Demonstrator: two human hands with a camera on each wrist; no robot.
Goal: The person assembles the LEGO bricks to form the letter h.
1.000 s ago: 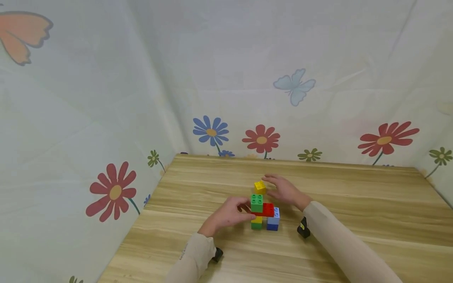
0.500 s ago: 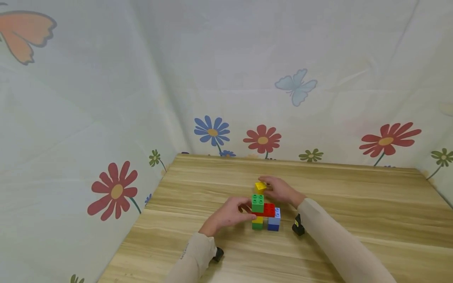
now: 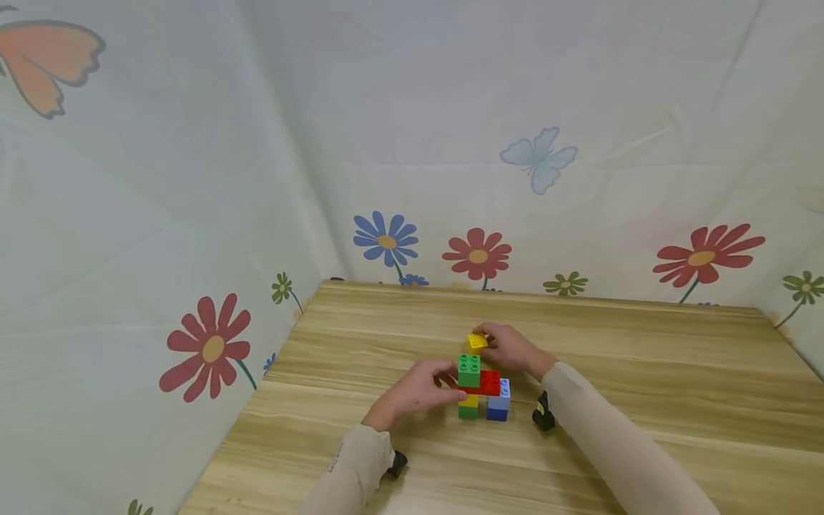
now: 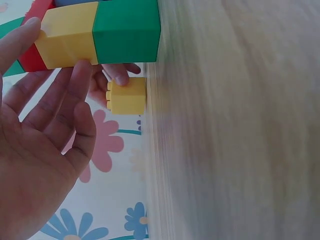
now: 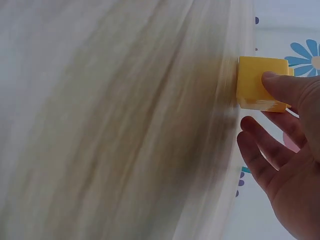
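My left hand (image 3: 418, 386) pinches a small toy-brick structure from its left side, the thumb in front and fingers behind. A green brick (image 3: 468, 372) tops this structure, above a long red brick (image 3: 491, 383). Under the red one, a yellow brick (image 4: 70, 35) on a green brick (image 4: 127, 31) forms the left leg. A light blue brick (image 3: 502, 398) over a dark blue brick (image 3: 497, 414) makes the right leg. Behind it, my right hand (image 3: 513, 350) pinches a separate yellow brick (image 5: 252, 80) between thumb and fingers, close to the tabletop.
A wood-grain table (image 3: 599, 415) lies under everything. White cloth (image 3: 412, 107) printed with flowers and butterflies hangs behind its back edge and along the left side. Each wrist carries a small black device (image 3: 543, 411).
My right hand has closed its fingers on the loose yellow brick, which now sits slightly tilted and a little to the right. The left hand and the structure stay in place.
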